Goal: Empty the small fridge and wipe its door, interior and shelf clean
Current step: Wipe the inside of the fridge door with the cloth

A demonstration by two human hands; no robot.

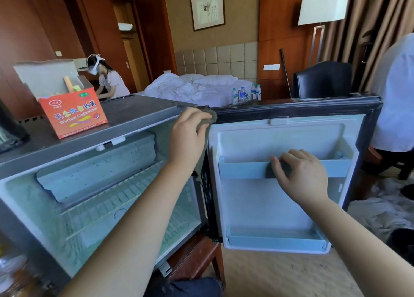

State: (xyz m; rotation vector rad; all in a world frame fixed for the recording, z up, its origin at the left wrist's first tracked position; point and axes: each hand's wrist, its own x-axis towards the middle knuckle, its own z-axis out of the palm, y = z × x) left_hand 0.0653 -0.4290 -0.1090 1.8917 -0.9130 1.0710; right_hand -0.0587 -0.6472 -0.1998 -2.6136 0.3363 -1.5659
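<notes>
Reaching up from the near edge, the left hand (187,135) bunches a grey cloth (212,117) in curled fingers at the top hinge corner of the small fridge (145,110) — its door (280,202) swung wide. The right hand (302,175) curls over the upper door shelf (242,170), pinning a dark grey pad (272,172) to its rail. A wire shelf (125,191) sits inside — an orange box (76,117) on top.

I see my left hand (188,132) gripping a crumpled grey rag (213,117) at the open white fridge door's (257,203) top hinge corner. My right hand (302,176) holds its pale blue shelf rail (242,169).
</notes>
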